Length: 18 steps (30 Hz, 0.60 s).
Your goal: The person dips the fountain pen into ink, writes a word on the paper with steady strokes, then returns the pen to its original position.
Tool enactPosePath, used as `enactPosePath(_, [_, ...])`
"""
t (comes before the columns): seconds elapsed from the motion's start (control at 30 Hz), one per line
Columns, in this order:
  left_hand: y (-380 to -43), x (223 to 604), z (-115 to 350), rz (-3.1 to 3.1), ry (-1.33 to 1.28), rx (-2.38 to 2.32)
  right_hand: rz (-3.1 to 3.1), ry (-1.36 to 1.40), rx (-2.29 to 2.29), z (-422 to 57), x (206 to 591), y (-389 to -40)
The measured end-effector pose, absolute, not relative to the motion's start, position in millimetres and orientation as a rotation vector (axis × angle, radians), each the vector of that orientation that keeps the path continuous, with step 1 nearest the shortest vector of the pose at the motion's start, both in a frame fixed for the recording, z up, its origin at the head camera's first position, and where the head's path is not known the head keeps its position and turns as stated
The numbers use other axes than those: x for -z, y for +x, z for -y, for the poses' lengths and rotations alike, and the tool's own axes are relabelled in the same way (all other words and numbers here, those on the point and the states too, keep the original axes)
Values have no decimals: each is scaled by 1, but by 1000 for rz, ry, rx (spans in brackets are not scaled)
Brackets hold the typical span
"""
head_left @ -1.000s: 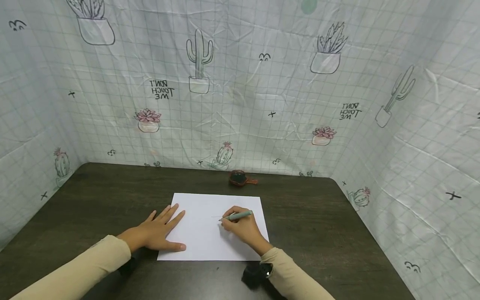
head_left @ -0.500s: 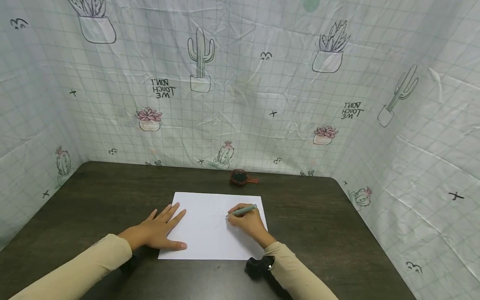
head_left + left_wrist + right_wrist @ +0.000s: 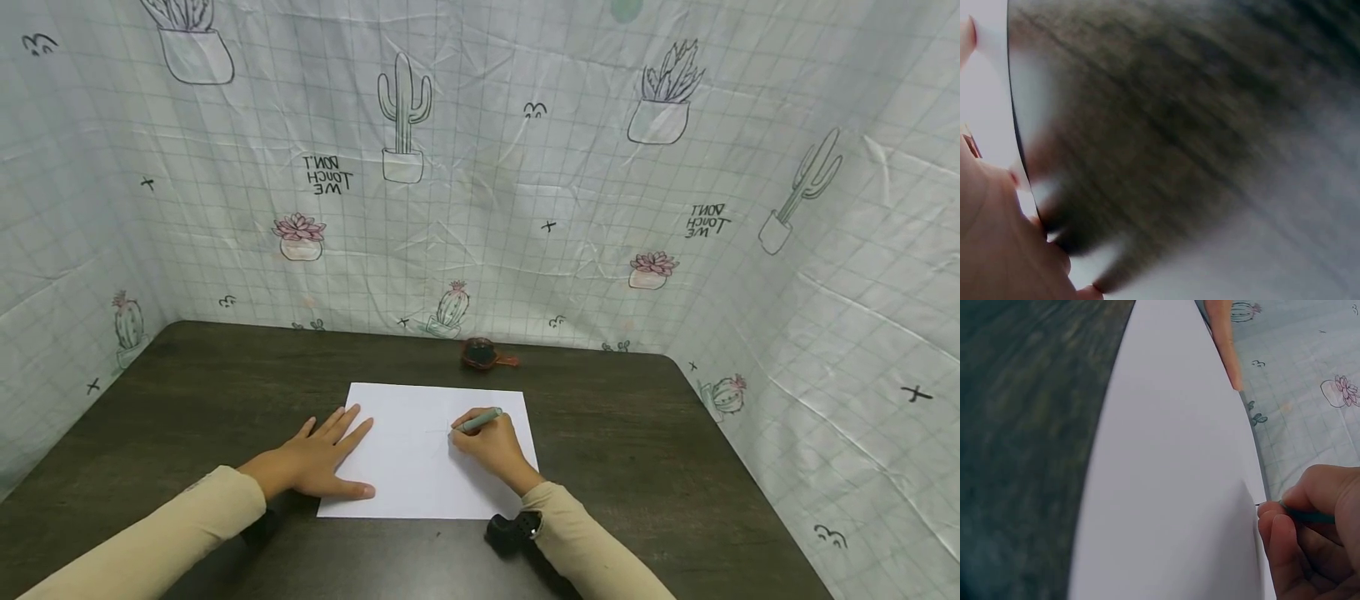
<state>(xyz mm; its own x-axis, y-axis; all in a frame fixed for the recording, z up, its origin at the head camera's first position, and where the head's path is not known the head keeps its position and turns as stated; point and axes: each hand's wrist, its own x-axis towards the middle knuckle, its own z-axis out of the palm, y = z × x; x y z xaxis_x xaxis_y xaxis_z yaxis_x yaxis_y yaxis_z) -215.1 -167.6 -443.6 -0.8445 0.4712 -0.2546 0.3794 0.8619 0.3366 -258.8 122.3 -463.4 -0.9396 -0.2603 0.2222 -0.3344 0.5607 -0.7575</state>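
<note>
A white sheet of paper [image 3: 405, 475] lies on the dark table, with faint thin strokes crossing near its middle. My left hand [image 3: 318, 458] rests flat on the sheet's left edge, fingers spread. My right hand [image 3: 493, 450] pinches a grey-green pen [image 3: 480, 421] between thumb and fingers, its tip down at the strokes. In the right wrist view the curled fingers of that right hand [image 3: 1310, 531] hold the pen's dark green barrel [image 3: 1313, 517] low over the paper. The left wrist view catches part of the left hand [image 3: 1004, 244] beside the paper's edge.
A small reddish-brown dish with a handle [image 3: 507, 361] and dark inside stands behind the sheet. A black wrist device [image 3: 506, 533] sits under the right sleeve. The dark wooden table [image 3: 637, 467] is enclosed by a cactus-print cloth [image 3: 487, 208].
My right hand has moved slightly right and up the sheet, then a little back left. A short upright stroke now crosses the level line. My left hand stays in place.
</note>
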Motion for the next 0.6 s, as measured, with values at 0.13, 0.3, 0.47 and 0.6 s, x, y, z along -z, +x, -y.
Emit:
enactPosePath(0.13, [-215,444,168,-2706,634,-391,2674,540,-1318,-122,465,-258])
enactPosePath(0.3, [-215,444,168,-2699,634,-392,2654,556,-1310,-123,467,-256])
enactPosePath(0.47, [-216,446,167,-2700,630,-378,2665,538,-1264,-124,467,-254])
enactPosePath(0.6, [-216,445,168,-2700,633,-377,2682,530,-1230,-125,465,-253])
